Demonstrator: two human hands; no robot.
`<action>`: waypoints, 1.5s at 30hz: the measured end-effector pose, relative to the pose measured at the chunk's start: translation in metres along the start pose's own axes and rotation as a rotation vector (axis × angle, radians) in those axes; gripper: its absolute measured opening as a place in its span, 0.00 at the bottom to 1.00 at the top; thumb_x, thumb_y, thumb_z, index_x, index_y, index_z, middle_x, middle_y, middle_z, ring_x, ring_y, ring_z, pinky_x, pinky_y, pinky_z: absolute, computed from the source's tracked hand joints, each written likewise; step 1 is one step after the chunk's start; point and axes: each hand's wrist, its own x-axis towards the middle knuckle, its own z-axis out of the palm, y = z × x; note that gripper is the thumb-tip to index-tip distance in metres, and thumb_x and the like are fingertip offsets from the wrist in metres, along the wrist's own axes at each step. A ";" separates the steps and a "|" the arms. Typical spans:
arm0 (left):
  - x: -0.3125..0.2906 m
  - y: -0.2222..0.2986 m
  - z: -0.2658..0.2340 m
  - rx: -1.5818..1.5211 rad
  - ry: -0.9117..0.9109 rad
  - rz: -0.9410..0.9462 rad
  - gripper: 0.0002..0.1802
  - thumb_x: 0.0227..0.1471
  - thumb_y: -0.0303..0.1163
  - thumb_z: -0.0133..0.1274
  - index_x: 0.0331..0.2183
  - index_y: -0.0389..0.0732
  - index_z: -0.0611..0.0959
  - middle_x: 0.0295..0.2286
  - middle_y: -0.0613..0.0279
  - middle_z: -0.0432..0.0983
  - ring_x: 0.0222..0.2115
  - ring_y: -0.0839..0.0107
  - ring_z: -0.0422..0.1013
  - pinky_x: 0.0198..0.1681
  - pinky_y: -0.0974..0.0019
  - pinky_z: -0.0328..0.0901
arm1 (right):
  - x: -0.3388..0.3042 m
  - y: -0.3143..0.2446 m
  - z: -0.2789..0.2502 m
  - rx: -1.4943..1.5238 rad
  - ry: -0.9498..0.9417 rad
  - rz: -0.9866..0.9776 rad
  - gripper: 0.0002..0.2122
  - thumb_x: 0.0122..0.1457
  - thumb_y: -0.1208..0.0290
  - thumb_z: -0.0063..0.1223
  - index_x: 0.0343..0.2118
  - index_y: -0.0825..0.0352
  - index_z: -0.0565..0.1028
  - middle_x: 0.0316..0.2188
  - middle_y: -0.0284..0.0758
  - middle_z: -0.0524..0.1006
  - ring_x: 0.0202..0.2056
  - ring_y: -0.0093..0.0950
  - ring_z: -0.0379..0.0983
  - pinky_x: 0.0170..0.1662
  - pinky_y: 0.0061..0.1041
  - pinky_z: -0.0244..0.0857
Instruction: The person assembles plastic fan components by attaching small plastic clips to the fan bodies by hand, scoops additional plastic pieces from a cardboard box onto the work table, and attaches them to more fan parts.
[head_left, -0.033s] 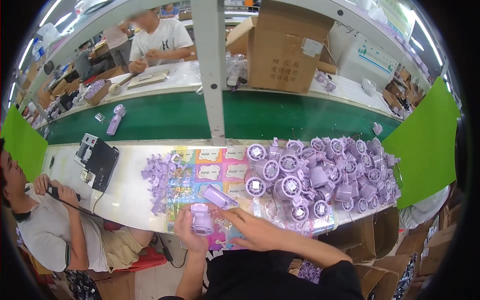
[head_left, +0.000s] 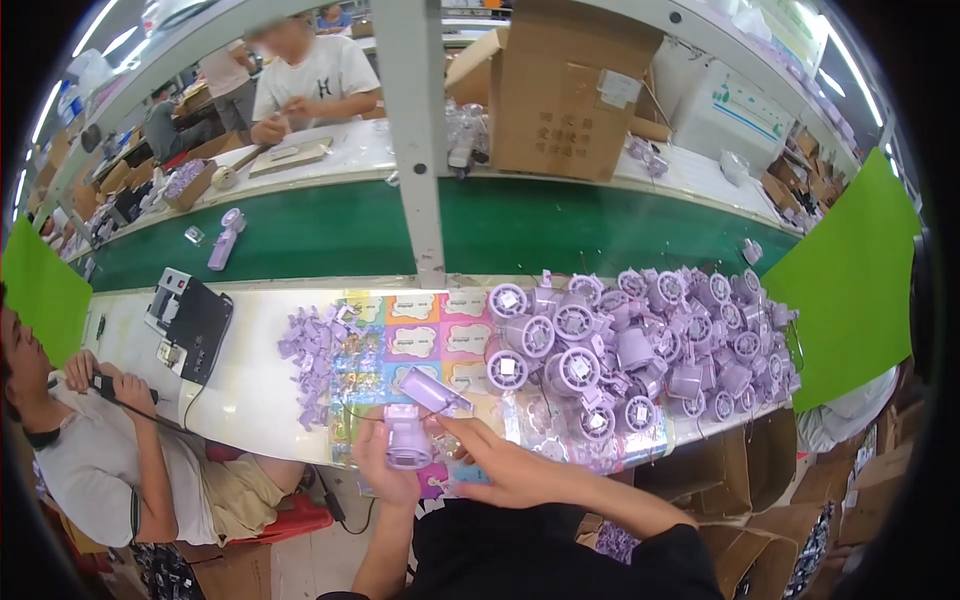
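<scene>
My left hand (head_left: 388,468) is closed around a light purple round fan housing (head_left: 407,440), held upright just over the near table edge. A small square bracket tops the housing, and a thin dark wire runs out beside it. My right hand (head_left: 515,468) reaches in from the right, its fingers stretched toward the housing and its thumb apart. Close to those fingertips, a long purple handle shell (head_left: 432,390) lies slanted on the colourful printed sheets (head_left: 413,342). Whether the fingertips touch the shell or the housing is hard to tell.
Many purple fan housings (head_left: 630,345) are heaped on the right. Small purple parts (head_left: 312,350) lie in a pile on the left, with a black machine (head_left: 195,325) beyond. A green conveyor belt (head_left: 560,235) runs behind a grey post (head_left: 420,150). A co-worker (head_left: 150,440) sits at left.
The housing in my left hand has turned slightly, showing more of its lower rim. My right hand stays nearly in place. The whole view has shifted a little.
</scene>
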 end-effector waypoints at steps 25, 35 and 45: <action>0.065 0.014 0.027 1.399 -1.124 0.026 0.30 0.35 0.37 0.66 0.45 0.42 0.80 0.39 0.53 0.72 0.40 0.50 0.73 0.45 0.54 0.68 | -0.032 0.031 0.019 -0.290 0.739 0.327 0.31 0.49 0.65 0.69 0.54 0.67 0.65 0.45 0.44 0.71 0.43 0.46 0.73 0.42 0.39 0.69; 0.060 0.018 0.032 1.145 -1.046 -0.135 0.29 0.38 0.34 0.67 0.45 0.35 0.82 0.37 0.45 0.80 0.38 0.50 0.77 0.44 0.59 0.69 | -0.029 0.033 0.012 -0.471 0.751 0.160 0.31 0.44 0.74 0.65 0.55 0.67 0.68 0.44 0.38 0.73 0.40 0.39 0.75 0.39 0.34 0.73; 0.046 0.015 0.015 0.972 -0.873 -0.122 0.21 0.45 0.24 0.65 0.44 0.33 0.83 0.35 0.49 0.81 0.35 0.64 0.78 0.40 0.65 0.69 | -0.024 0.033 0.017 -0.452 0.777 0.118 0.32 0.40 0.78 0.66 0.54 0.66 0.71 0.49 0.38 0.74 0.44 0.38 0.74 0.42 0.34 0.71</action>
